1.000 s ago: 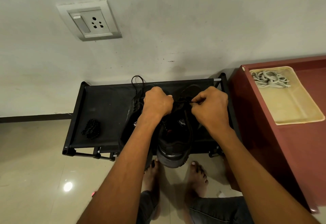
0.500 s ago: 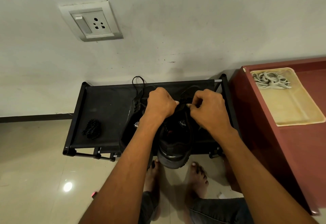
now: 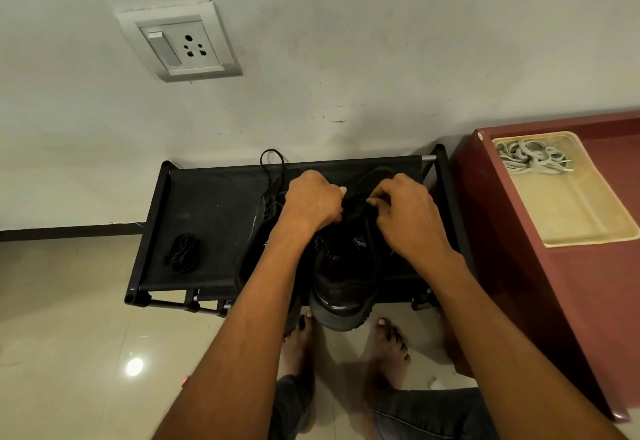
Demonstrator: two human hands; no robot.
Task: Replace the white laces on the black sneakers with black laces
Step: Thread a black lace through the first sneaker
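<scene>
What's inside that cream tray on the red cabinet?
The cream tray holds a loose bundle of white laces at its far end; the rest of its floor shows bare. Whatever lies beneath the bundle is covered.

Head-worn camera looks steeply down, close over a black rack (image 3: 207, 218) against the wall (image 3: 346, 41).

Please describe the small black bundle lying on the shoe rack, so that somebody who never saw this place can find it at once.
Find the low black shoe rack against the wall, under the wall socket. On its left part, near the front edge, lies a small coiled bundle of black lace. Unlike the two black sneakers further right, it lies alone and neither hand touches it.
</scene>
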